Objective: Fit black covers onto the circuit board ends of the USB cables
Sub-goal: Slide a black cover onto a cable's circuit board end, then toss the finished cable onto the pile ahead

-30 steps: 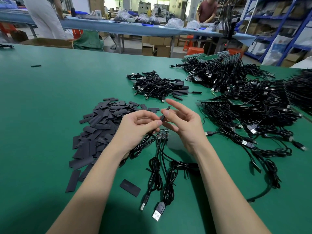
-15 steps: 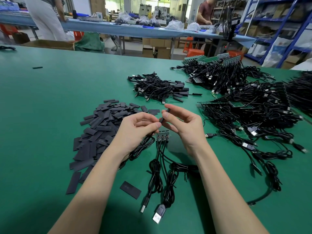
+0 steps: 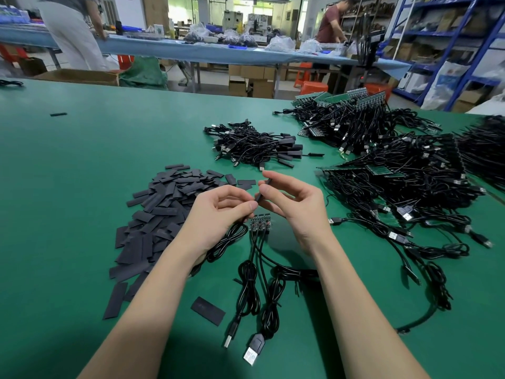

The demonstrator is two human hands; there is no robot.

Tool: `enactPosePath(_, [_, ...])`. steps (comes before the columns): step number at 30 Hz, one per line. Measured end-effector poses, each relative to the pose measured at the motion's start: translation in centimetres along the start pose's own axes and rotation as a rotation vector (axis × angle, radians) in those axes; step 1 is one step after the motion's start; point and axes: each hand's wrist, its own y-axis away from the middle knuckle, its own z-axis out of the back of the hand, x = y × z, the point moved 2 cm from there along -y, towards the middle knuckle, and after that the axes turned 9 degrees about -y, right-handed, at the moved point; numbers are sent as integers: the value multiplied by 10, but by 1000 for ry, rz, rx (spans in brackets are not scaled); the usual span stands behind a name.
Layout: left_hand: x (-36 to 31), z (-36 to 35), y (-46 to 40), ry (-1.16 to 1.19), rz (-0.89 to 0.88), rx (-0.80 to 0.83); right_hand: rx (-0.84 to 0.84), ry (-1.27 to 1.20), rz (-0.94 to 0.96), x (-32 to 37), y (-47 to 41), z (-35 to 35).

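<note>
Green worktop (image 3: 82,165) ahead: your right hand (image 3: 296,206) pinches one black cover (image 3: 263,190) while your left hand (image 3: 218,214) closes on a cable (image 3: 229,239) near mid-worktop, so next slide that cover over a bare circuit board end (image 3: 261,222).

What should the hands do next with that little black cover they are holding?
Probably slide the black cover fully down over the board end. The right hand pinches it between its fingertips while the left hand meets its lower end, holding a cable. Three bare circuit boards lie below.
</note>
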Motion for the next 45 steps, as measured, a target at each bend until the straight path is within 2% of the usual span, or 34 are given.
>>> enactPosePath(9, [-1, 0, 0, -25, -2, 2, -16, 10, -8, -1, -1, 1])
enactPosePath(12, [-5, 1, -1, -87, -52, -4, -78, -43, -18, -1, -3, 3])
enactPosePath(14, [-6, 2, -2, -202, -79, 10, -153, -112, -29, -1, -5, 6])
enactPosePath(18, [-3, 3, 0, -586, -83, 39, -309, -258, -38, 0, -7, 13])
enactPosePath(21, [-2, 0, 1, -629, -81, 39, -352, -312, -60, -1, -6, 17])
enactPosePath(26, [-9, -2, 5, -567, -101, -56, -468, -338, -74, -2, -7, 24])
enactPosePath(30, [-17, -2, -2, -610, -184, -180, -538, -349, -120, -3, -8, 28])
enactPosePath(34, [-29, -7, -25, -625, -255, -274, -559, -250, -208, -5, -9, 28])
enactPosePath(39, [-54, -17, -102, -841, -387, -365, -517, -172, -242, -6, -9, 25])
enactPosePath(40, [-60, -18, -122, -934, -402, -339, -506, -156, -249, -6, -8, 24])
enactPosePath(42, [-65, -18, -157, -1199, -368, -186, -491, -135, -260, -7, -8, 25])
enactPosePath(45, [-48, -17, -175, -1483, -171, 35, -471, -110, -271, -8, -9, 26])
